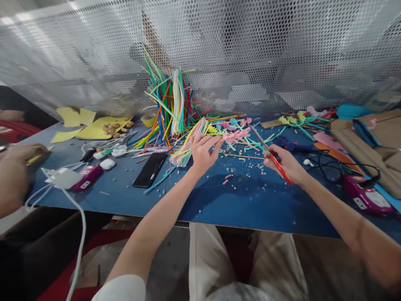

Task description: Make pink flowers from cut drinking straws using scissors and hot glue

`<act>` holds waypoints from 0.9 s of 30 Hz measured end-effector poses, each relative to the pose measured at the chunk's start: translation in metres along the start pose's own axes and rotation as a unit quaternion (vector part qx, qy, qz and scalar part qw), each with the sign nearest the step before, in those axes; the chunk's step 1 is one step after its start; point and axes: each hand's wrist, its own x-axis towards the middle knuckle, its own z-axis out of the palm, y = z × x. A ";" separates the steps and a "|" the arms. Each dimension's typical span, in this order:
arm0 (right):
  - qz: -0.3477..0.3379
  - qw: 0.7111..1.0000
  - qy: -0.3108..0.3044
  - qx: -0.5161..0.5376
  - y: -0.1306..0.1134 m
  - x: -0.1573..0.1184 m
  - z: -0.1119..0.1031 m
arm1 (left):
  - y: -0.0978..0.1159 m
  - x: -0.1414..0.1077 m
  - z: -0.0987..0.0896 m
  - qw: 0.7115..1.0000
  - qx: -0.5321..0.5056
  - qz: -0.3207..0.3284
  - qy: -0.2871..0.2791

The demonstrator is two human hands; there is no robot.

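Observation:
My left hand (204,151) is closed in a pinch on a pink pipe cleaner piece (235,135) that branches out to the right of its fingertips. My right hand (285,164) grips red-handled scissors (278,168), whose metal blades point up and left, close to the right end of the pink piece. Pastel pipe cleaners (183,154) lie in a bundle beside and behind my left hand. Small pink and coloured clippings (228,179) are scattered on the blue table (232,205) below both hands.
A black phone (149,169), white cables, and a purple device (87,177) lie to the left. Behind stands a pile of coloured pipe cleaners (163,100) against a perforated metal screen (219,54). At right are another purple device (366,195) and cardboard (354,133). Another person's hand (15,171) rests far left.

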 end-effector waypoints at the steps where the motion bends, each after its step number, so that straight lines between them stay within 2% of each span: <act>1: 0.003 1.000 -0.005 0.000 0.000 0.000 0.002 | 0.000 -0.001 0.001 1.000 0.001 0.002 -0.009; 10: 0.002 1.000 -0.024 0.000 0.013 -0.005 0.000 | 0.005 -0.007 0.008 0.998 -0.015 0.023 -0.060; 17: 0.012 1.000 -0.013 -0.013 0.015 -0.005 0.003 | 0.006 -0.007 0.008 0.998 -0.015 0.043 -0.042; 24: 0.031 0.998 0.033 -0.037 0.008 -0.006 0.004 | 0.004 -0.008 0.009 0.998 -0.006 0.051 -0.034; 27: 0.017 0.996 0.060 -0.060 0.004 -0.007 0.005 | 0.005 -0.008 0.008 0.998 -0.001 0.046 -0.037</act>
